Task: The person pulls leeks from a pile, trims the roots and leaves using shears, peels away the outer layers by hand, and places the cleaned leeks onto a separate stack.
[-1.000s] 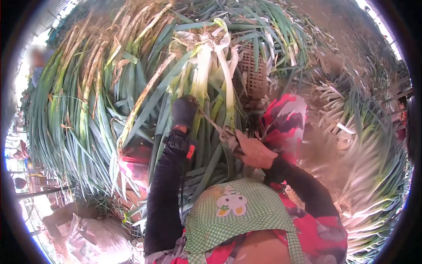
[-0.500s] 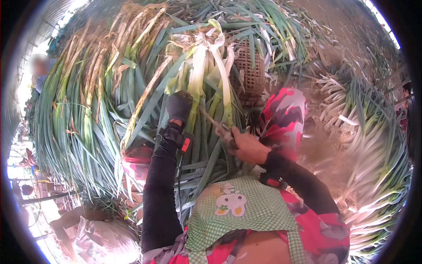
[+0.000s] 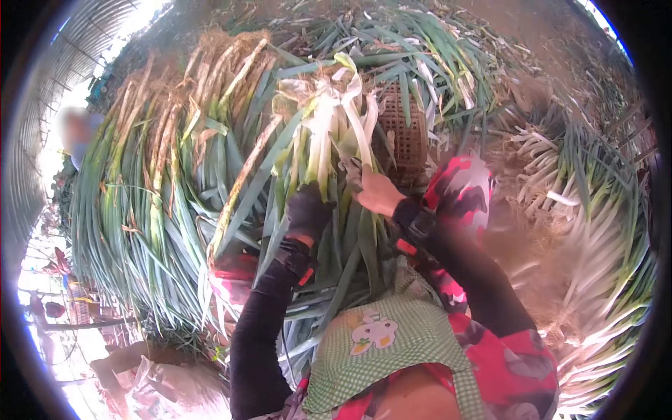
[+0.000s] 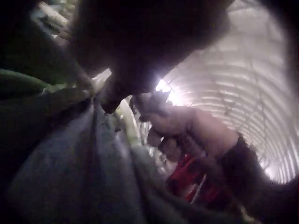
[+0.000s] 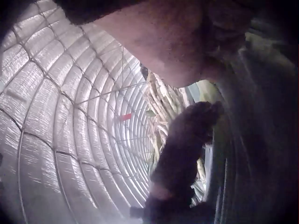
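Leeks with white shanks point(image 3: 322, 133) and long green leaves lie over the pile in front of me, root ends away from me. My left hand point(image 3: 309, 210), in a dark glove, grips a leek around its green part just below the white. To its right my bare right hand point(image 3: 378, 192) holds a small knife point(image 3: 352, 172) with a wrapped handle, close against a neighbouring pale stalk. Most of the blade is hidden among the stalks. In the right wrist view the gloved left hand point(image 5: 187, 130) shows dark beside the leaves.
Untrimmed leeks with dry brown roots point(image 3: 203, 77) are heaped on the left. A woven basket point(image 3: 407, 133) stands behind the right hand. Cleaned leeks point(image 3: 595, 273) lie in a long row at the right. A pale sack point(image 3: 175, 388) sits at the lower left, and another person point(image 3: 78, 133) is at the far left.
My right hand has moved up and away from me with the knife, among the pale stalks. The left hand has shifted slightly right and toward me along the leek.
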Action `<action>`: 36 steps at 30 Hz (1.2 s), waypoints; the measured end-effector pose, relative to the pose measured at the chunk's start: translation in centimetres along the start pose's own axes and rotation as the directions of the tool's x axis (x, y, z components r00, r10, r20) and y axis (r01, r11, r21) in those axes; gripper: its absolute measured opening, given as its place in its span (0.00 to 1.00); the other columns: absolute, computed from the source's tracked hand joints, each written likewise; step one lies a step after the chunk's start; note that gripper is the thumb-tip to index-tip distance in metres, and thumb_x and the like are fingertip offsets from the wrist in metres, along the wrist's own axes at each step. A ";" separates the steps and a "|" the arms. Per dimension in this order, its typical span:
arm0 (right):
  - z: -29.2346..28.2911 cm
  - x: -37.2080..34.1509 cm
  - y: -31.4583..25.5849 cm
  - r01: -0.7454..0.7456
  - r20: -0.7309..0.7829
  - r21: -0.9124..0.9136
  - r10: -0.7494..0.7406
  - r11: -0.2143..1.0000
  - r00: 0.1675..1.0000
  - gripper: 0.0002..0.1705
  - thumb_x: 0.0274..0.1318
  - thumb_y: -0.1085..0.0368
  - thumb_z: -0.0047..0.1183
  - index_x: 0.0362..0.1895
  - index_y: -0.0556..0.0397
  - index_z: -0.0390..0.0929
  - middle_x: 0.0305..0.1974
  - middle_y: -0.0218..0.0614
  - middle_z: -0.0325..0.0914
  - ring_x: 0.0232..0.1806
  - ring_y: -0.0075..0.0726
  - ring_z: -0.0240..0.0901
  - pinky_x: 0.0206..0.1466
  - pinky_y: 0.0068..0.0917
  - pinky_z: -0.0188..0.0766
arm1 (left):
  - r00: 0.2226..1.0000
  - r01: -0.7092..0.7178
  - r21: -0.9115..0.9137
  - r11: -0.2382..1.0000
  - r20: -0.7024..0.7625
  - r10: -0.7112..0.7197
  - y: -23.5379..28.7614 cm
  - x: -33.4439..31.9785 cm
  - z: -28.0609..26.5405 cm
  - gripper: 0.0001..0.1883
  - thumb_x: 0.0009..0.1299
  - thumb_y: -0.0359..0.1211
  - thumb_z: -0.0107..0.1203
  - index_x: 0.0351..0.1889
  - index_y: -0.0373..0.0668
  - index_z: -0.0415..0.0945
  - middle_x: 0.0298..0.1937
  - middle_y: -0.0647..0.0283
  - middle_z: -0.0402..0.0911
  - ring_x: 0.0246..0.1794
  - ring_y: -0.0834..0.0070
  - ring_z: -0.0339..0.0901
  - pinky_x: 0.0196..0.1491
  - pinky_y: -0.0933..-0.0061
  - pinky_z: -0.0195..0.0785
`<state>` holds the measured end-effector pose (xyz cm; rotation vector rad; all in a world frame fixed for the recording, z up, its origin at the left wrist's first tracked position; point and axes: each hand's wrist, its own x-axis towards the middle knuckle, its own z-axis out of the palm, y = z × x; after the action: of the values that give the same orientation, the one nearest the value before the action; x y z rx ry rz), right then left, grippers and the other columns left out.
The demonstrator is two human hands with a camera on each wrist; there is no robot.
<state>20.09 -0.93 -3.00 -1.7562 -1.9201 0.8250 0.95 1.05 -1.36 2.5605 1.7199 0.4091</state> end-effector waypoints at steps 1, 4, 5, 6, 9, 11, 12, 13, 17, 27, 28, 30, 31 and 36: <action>-0.1 1.4 0.3 -0.031 -0.005 -0.001 0.031 1.000 1.000 0.38 0.46 0.63 0.45 0.53 0.85 0.49 0.25 0.60 0.73 0.30 0.61 0.73 0.32 0.46 0.69 | 1.000 0.014 0.017 1.000 0.027 -0.014 0.4 0.3 0.0 0.18 0.49 0.42 0.63 0.34 0.44 0.73 0.30 0.57 0.77 0.34 0.57 0.77 0.36 0.58 0.71; -1.4 4.8 0.1 -0.024 -0.048 -0.043 0.022 0.999 0.999 0.38 0.44 0.63 0.46 0.52 0.85 0.50 0.25 0.59 0.74 0.30 0.59 0.74 0.32 0.44 0.70 | 0.992 0.070 0.017 0.997 0.101 -0.071 1.1 1.6 -0.2 0.15 0.51 0.39 0.59 0.33 0.42 0.73 0.29 0.54 0.77 0.33 0.57 0.77 0.35 0.58 0.71; -1.5 6.1 0.3 -0.046 -0.084 -0.044 0.042 0.998 0.996 0.37 0.44 0.63 0.46 0.51 0.85 0.51 0.25 0.59 0.74 0.31 0.59 0.74 0.33 0.44 0.71 | 0.994 0.079 0.031 0.996 0.076 -0.081 1.3 1.9 0.7 0.14 0.52 0.38 0.58 0.33 0.41 0.73 0.29 0.53 0.77 0.32 0.56 0.77 0.35 0.58 0.71; -1.6 7.4 0.4 -0.066 -0.119 -0.045 0.061 0.997 0.991 0.37 0.44 0.63 0.46 0.50 0.84 0.52 0.26 0.59 0.75 0.31 0.58 0.75 0.33 0.43 0.71 | 0.994 0.091 0.046 0.995 0.051 -0.093 1.2 2.1 1.5 0.13 0.53 0.36 0.56 0.33 0.41 0.73 0.28 0.52 0.76 0.32 0.56 0.77 0.35 0.58 0.70; -2.4 10.7 0.7 -0.096 -0.156 -0.041 0.089 0.995 0.984 0.35 0.43 0.63 0.46 0.49 0.83 0.54 0.28 0.59 0.75 0.32 0.57 0.75 0.34 0.42 0.72 | 0.999 0.042 -0.011 0.999 -0.008 -0.043 0.7 2.5 2.8 0.10 0.52 0.31 0.51 0.32 0.39 0.73 0.26 0.52 0.76 0.28 0.54 0.77 0.31 0.56 0.69; -2.3 12.5 1.1 -0.103 -0.188 -0.070 0.088 0.992 0.978 0.34 0.43 0.63 0.45 0.48 0.83 0.55 0.29 0.59 0.76 0.33 0.57 0.76 0.36 0.42 0.72 | 0.998 0.034 -0.080 0.996 -0.049 -0.038 0.6 2.7 2.8 0.10 0.50 0.30 0.50 0.32 0.39 0.73 0.25 0.52 0.76 0.25 0.52 0.76 0.30 0.55 0.69; -2.2 13.5 1.6 -0.086 -0.185 -0.112 0.065 0.990 0.981 0.33 0.44 0.62 0.45 0.48 0.83 0.56 0.29 0.58 0.76 0.33 0.57 0.76 0.36 0.42 0.72 | 0.997 0.075 -0.066 0.995 -0.005 -0.075 0.7 3.0 2.6 0.10 0.51 0.30 0.51 0.32 0.38 0.73 0.25 0.51 0.76 0.26 0.52 0.76 0.30 0.56 0.69; -2.2 14.5 2.2 -0.070 -0.180 -0.153 0.042 0.986 0.983 0.33 0.44 0.62 0.44 0.48 0.83 0.56 0.30 0.58 0.76 0.33 0.57 0.76 0.36 0.41 0.72 | 0.993 0.115 -0.050 0.992 0.040 -0.113 0.8 3.3 2.4 0.10 0.51 0.30 0.51 0.32 0.38 0.73 0.25 0.50 0.76 0.26 0.52 0.76 0.31 0.56 0.69; -3.0 17.2 4.8 -0.109 -0.250 -0.212 0.054 0.971 0.967 0.32 0.48 0.61 0.43 0.48 0.81 0.58 0.30 0.57 0.76 0.34 0.55 0.76 0.36 0.39 0.73 | 0.938 0.245 -0.272 0.931 0.311 -0.156 0.4 3.6 -0.2 0.14 0.53 0.30 0.53 0.37 0.34 0.73 0.27 0.50 0.79 0.28 0.58 0.79 0.32 0.62 0.71; -2.7 -0.8 -1.3 0.079 -0.046 0.046 -0.076 0.996 0.996 0.32 0.50 0.58 0.53 0.48 0.71 0.54 0.22 0.56 0.72 0.26 0.59 0.73 0.27 0.45 0.70 | 0.862 0.470 -0.852 0.229 0.499 0.088 -3.6 1.7 -7.5 0.17 0.62 0.31 0.53 0.47 0.32 0.73 0.40 0.62 0.79 0.41 0.77 0.73 0.47 0.76 0.65; -2.6 -1.2 -1.2 0.043 -0.065 0.031 -0.041 0.999 0.997 0.31 0.50 0.58 0.53 0.47 0.71 0.55 0.22 0.55 0.72 0.25 0.59 0.73 0.27 0.44 0.70 | 0.849 0.488 -0.839 0.241 0.521 0.093 -3.5 1.4 -7.8 0.18 0.61 0.30 0.54 0.48 0.31 0.73 0.40 0.63 0.78 0.41 0.80 0.72 0.47 0.77 0.64; -3.9 -2.3 -2.8 0.047 -0.073 0.053 -0.043 0.998 0.996 0.30 0.51 0.58 0.53 0.44 0.71 0.55 0.21 0.54 0.72 0.25 0.59 0.73 0.28 0.45 0.69 | 0.891 0.401 -0.843 0.358 0.449 0.058 -2.5 -1.1 -6.3 0.18 0.61 0.29 0.54 0.49 0.31 0.73 0.40 0.64 0.78 0.40 0.80 0.72 0.47 0.77 0.64; -4.1 -2.6 -3.3 0.072 -0.048 0.055 -0.069 0.996 0.996 0.30 0.51 0.58 0.53 0.44 0.72 0.55 0.21 0.54 0.72 0.25 0.59 0.73 0.28 0.45 0.69 | 0.909 0.360 -0.835 0.416 0.414 0.045 -1.7 -2.5 -5.6 0.18 0.61 0.28 0.54 0.49 0.31 0.73 0.41 0.64 0.78 0.40 0.80 0.72 0.47 0.77 0.64; -3.8 0.5 -1.2 -0.093 0.022 0.072 0.091 0.993 0.996 0.32 0.50 0.56 0.52 0.46 0.73 0.55 0.24 0.57 0.73 0.29 0.61 0.73 0.32 0.46 0.69 | 0.879 0.420 -0.871 0.255 0.460 0.125 0.3 -5.3 -2.0 0.22 0.58 0.25 0.55 0.52 0.32 0.71 0.43 0.65 0.78 0.42 0.77 0.72 0.48 0.77 0.64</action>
<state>21.64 0.09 0.61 -1.8105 -1.8085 0.9354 -1.11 -4.19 -0.48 1.3472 0.9485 0.5587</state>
